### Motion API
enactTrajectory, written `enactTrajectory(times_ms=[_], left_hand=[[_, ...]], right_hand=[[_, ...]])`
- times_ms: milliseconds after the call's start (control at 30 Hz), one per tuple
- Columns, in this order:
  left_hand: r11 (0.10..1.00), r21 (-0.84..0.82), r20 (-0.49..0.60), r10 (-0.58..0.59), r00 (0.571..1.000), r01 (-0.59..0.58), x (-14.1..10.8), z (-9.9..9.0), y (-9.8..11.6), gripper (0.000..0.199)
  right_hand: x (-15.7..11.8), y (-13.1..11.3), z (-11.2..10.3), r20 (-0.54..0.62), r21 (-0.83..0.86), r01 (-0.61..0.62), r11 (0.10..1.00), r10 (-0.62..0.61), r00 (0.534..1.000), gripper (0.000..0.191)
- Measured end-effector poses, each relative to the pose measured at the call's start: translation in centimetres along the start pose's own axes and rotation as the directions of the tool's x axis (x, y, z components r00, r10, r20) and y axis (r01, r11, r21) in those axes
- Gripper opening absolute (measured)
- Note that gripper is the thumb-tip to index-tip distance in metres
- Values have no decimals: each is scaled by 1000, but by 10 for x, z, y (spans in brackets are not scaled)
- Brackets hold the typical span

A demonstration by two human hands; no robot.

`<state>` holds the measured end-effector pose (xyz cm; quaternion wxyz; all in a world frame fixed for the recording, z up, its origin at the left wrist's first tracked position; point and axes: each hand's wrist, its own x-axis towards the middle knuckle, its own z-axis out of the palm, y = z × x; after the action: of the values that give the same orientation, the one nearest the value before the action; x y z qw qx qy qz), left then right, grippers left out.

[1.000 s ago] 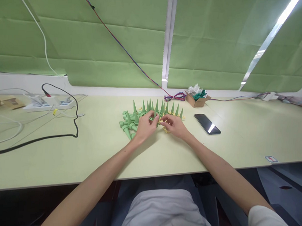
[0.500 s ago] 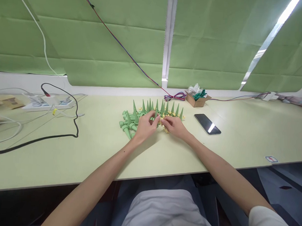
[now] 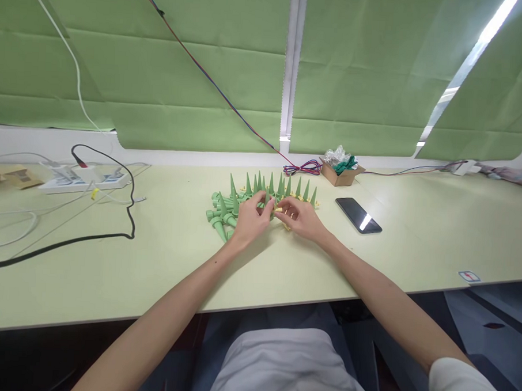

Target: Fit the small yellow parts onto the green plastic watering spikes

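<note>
Pale green counter carries upright green cones; just before them my left hand and right hand pinch one yellow piece, and a slipped grip could topple that row.

Both forearms are left bare from elbow to wrist; no watch, ring or glove is seen on the left hand or the right hand; a short white sleeve is worn at the right shoulder; a white garment is worn over the torso.
</note>
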<state>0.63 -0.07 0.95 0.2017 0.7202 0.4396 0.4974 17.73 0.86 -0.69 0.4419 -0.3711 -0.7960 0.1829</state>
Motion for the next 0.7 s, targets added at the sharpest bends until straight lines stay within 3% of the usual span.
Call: enactTrajectory(times_ms=[300,700], left_hand=[[1000,-8,19,4,1000,-4,-1,1,0,24],[1000,5,35,-1,999,0,-2,2,2,23]], right_hand=[[0,1,1,11,24,-18,1000,18,1000,19],[0,7,4,35,-78,-35,996,38,999,51]])
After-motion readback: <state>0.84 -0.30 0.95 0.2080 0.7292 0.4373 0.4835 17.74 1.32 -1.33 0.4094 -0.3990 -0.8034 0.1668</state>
